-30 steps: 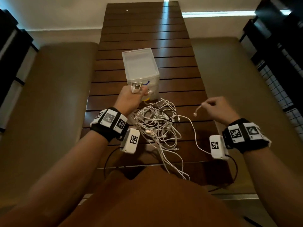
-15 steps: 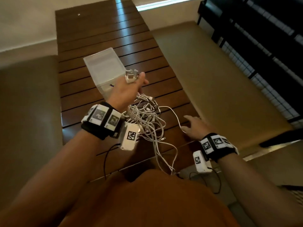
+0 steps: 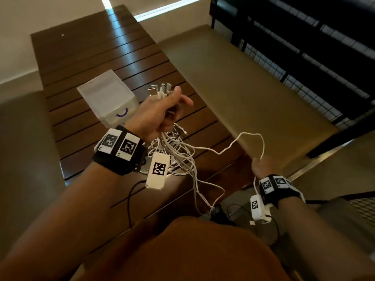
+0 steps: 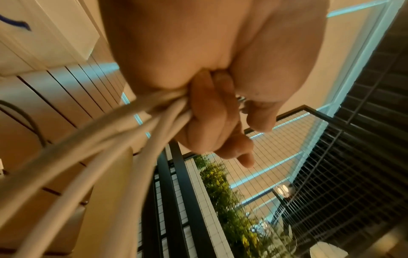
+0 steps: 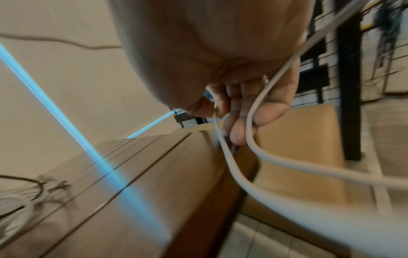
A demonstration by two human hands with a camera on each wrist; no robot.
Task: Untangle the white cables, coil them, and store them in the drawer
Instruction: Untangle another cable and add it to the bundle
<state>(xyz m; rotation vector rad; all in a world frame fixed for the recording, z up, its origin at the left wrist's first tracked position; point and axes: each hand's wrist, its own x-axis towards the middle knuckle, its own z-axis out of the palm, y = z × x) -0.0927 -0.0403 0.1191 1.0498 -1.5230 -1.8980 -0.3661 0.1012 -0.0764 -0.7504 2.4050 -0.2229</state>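
My left hand [image 3: 162, 112] is raised over the wooden table [image 3: 97, 57] and grips a bundle of white cables [image 3: 174, 153]. Their plug ends [image 3: 160, 90] stick up out of the fist, and the tangle hangs below the wrist. The left wrist view shows several cords [image 4: 123, 139] squeezed between curled fingers [image 4: 212, 122]. My right hand [image 3: 261, 167], low past the table's near right corner, pinches a single white cable [image 3: 243, 138] that arcs back to the bundle. In the right wrist view that cable [image 5: 234, 165] runs between thumb and fingers. The small white drawer unit [image 3: 109, 98] stands behind my left hand.
Tan cushioned benches [image 3: 243, 78] run along both long sides of the table. A black metal grille [image 3: 314, 47] rises at the right. Thin black wires [image 3: 132, 199] trail from the wrist cameras by the table's near edge.
My left hand has lifted the bundle higher off the table. My right hand has dropped past the table's corner and closed on one cable, drawing it out to the right. The head view has turned right.
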